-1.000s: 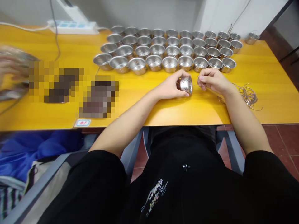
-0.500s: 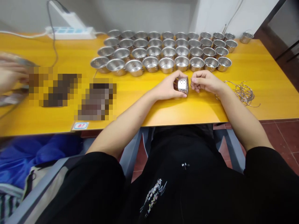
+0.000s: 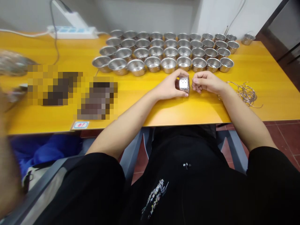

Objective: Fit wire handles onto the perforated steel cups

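Observation:
My left hand point(image 3: 170, 86) is wrapped around a small perforated metal cup point(image 3: 184, 85), thumb below and fingers above. The cup lies on its side in the grip, with one end turned toward my right hand point(image 3: 207, 82). That hand is closed in a pinch just right of the cup, a short gap apart from it. Whatever sits between its fingertips is too small to make out. Beside my right wrist lies a tangle of thin shiny metal strands, like wire or fine chain point(image 3: 248, 94), partly behind the forearm.
Several rows of similar metal cups point(image 3: 168, 65) stand mouth up behind my hands. One more cup point(image 3: 247, 39) stands apart at the far right. A white power strip point(image 3: 72, 32) is at the back left. Two pixelated dark objects lie left; another person's arm point(image 3: 9, 165) shows there.
The other person's hand at the left has pulled back off the table, and a blurred arm now shows at the lower left edge. My own hands hold nearly the same pose.

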A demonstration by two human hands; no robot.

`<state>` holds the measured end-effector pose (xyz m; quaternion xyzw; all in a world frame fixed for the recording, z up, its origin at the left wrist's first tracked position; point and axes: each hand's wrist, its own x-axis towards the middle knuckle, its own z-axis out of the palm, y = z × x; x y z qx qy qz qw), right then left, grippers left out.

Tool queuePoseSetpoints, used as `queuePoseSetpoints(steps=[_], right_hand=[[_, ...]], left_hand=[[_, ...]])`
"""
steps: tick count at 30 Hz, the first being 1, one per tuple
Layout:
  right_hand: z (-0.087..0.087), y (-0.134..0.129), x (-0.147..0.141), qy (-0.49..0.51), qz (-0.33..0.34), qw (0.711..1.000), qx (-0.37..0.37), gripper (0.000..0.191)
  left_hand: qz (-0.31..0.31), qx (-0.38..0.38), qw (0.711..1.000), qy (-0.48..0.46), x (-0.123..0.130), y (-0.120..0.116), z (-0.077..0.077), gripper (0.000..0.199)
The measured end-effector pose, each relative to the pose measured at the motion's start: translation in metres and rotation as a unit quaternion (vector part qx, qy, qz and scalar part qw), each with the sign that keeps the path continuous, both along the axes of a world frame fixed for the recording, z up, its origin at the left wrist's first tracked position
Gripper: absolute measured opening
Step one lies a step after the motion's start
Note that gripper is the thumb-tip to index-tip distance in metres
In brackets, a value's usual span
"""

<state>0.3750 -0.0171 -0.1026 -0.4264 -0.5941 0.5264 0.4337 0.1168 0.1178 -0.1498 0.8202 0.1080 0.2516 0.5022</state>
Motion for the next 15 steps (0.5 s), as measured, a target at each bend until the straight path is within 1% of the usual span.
queuePoseSetpoints(steps=[3, 5, 9, 12, 15], right_hand=[[-0.001, 0.001, 0.001, 0.01, 0.003, 1.0, -0.001, 0.071], [0.0, 0.001, 0.0, 0.013, 0.004, 1.0, -0.004, 0.07], [0.001, 0.0, -0.002, 0.017, 0.02, 1.0, -0.006, 0.068], [0.0, 0.0, -0.003, 0.02, 0.038, 0.999, -0.009, 0.068], [-0.001, 0.0, -0.003, 0.026, 0.046, 0.998, -0.014, 0.067]], left_hand=[[-0.013, 0.001, 1.0, -0.008, -0.001, 0.003, -0.001, 0.121], [-0.018, 0.014, 1.0, -0.018, -0.001, 0.002, 0.002, 0.125], [-0.038, 0.038, 0.998, -0.034, -0.001, -0.006, 0.011, 0.121], [-0.047, 0.03, 0.998, -0.039, -0.002, -0.011, 0.015, 0.119], [-0.041, 0.024, 0.998, -0.041, -0.002, -0.013, 0.017, 0.118]])
